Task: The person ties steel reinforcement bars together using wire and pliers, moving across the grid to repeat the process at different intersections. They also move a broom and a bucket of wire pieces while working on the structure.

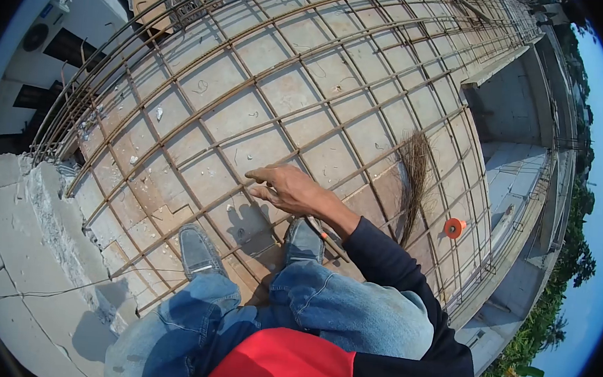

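Note:
My right hand (286, 189) reaches out over a grid of steel reinforcing bars (255, 80), its fingers stretched and apart, with nothing visible in them. Its shadow falls on the boards below. Under my right wrist, beside my right shoe (305, 241), lies a slim tool with orange and dark handles (324, 236); its head is hard to make out. Farther right, a bundle of thin tie wire (413, 179) rests across the bars. My left hand is outside the view.
Both feet stand among the bars, the left shoe (199, 250) nearer the rough concrete edge (57, 229). An orange round object (454, 228) sits at the right. Beyond the slab's right side is a drop to lower concrete structures (522, 177). Long bars curve upward at left.

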Demonstrator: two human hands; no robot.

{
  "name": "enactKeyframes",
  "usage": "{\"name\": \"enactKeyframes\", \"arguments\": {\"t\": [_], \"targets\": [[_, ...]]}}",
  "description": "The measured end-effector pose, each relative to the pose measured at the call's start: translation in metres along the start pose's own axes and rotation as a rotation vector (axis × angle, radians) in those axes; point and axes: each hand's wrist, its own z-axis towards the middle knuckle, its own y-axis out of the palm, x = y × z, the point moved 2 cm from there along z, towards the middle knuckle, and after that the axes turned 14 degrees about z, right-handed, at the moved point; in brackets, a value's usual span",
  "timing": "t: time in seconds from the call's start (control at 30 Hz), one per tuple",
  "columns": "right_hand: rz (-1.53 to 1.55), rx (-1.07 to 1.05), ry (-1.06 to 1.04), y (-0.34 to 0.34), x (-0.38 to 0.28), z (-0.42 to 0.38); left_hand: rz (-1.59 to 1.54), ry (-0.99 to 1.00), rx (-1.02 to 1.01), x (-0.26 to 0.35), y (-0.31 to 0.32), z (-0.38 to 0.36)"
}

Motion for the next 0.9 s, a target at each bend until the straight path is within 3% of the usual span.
{"name": "enactKeyframes", "arguments": {"t": [0.07, 0.17, 0.23, 0.3, 0.33, 0.37, 0.47, 0.53, 0.63, 0.73, 0.8, 0.83, 0.9], "targets": [[0.047, 0.120, 0.092, -0.028, 0.001, 0.003, -0.046, 0.160, -0.116, 0.015, 0.014, 0.007], [0.045, 0.314, -0.011, -0.045, 0.008, 0.012, -0.163, 0.446, -0.199, 0.032, 0.063, 0.017], [0.075, 0.406, -0.107, -0.054, 0.007, 0.021, -0.395, 0.456, -0.399, 0.030, 0.144, 0.015], [0.065, 0.444, -0.163, -0.057, 0.016, 0.031, -0.383, 0.476, -0.596, 0.058, 0.196, -0.005], [0.072, 0.448, -0.186, -0.054, 0.018, 0.033, -0.386, 0.280, -0.757, 0.070, 0.214, -0.023], [0.136, 0.468, -0.230, -0.054, 0.014, 0.034, -0.436, 0.416, -0.705, 0.063, 0.255, -0.044], [0.321, 0.462, -0.445, -0.042, -0.012, 0.035, -0.702, 0.333, -0.840, 0.076, 0.307, -0.113], [0.325, 0.286, -0.383, -0.032, -0.010, 0.040, -0.795, 0.272, -0.758, 0.080, 0.328, -0.138], [0.319, 0.277, -0.349, -0.032, -0.003, 0.049, -0.786, 0.127, -0.884, 0.076, 0.332, -0.161], [0.196, 0.191, -0.373, -0.027, 0.005, 0.057, -0.756, 0.066, -0.887, 0.072, 0.334, -0.184], [0.214, 0.076, -0.120, -0.023, 0.014, 0.065, -0.792, 0.094, -0.708, 0.063, 0.354, -0.209], [0.136, 0.118, -0.039, -0.027, 0.016, 0.069, -0.784, -0.060, -0.710, 0.061, 0.363, -0.224], [0.109, 0.266, -0.130, -0.031, 0.054, 0.078, -0.774, -0.231, -0.707, 0.059, 0.384, -0.257]]}}
